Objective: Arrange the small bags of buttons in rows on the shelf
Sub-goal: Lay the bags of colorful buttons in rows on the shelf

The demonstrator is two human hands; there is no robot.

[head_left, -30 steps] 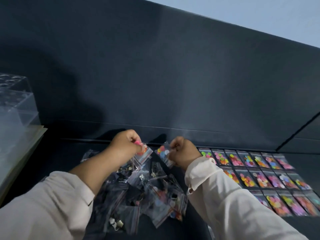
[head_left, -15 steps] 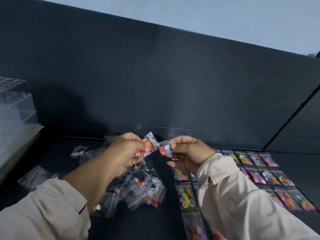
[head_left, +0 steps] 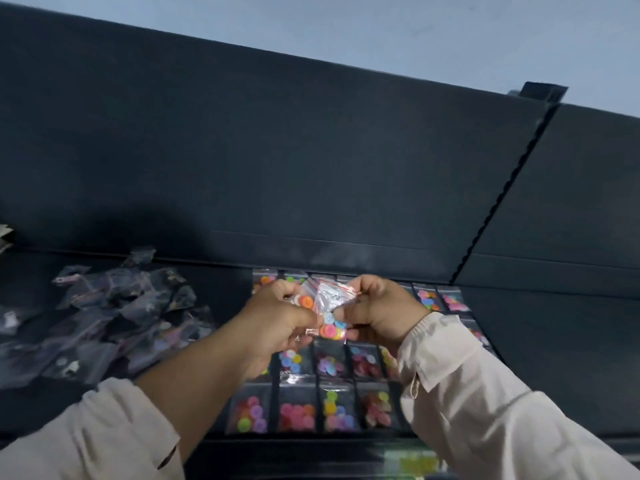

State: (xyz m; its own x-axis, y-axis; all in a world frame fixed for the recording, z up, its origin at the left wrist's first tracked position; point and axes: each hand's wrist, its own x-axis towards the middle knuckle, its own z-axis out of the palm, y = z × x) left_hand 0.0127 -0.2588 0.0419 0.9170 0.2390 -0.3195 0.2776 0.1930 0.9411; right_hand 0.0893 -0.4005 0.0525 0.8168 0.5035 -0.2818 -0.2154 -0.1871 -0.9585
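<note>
The shelf (head_left: 221, 296) was a dark, matte deck set against a tall dark back panel (head_left: 311, 168), with a pale wall (head_left: 415, 36) showing above the panel's top edge. A slotted upright seam (head_left: 502, 192) ran slantwise down the panel on the right and parted it from a second dark panel (head_left: 571, 202).

On the left of the deck lay a loose heap of clear bags (head_left: 114, 320), overlapping and turned every way, their contents too dim to make out. To the right of the heap, rows of button bags (head_left: 329, 407) lay flat, side by side, from the back panel to the shelf's front edge, each showing bright mixed colours. Below the front edge a blurred yellow-green patch (head_left: 412, 462) could not be identified.

Both hands hung above the middle of the rows and hid the bags beneath them. The left hand (head_left: 277, 323) pinched a clear bag with orange and white buttons (head_left: 304, 301); the right hand (head_left: 381, 313), fingers curled, pinched a clear bag with blue and orange buttons (head_left: 330, 325) with a red zip strip. The two bags overlapped between the hands, raised off the shelf. Pale sleeves (head_left: 485, 410) covered both forearms and crossed the lower corners of the view
</note>
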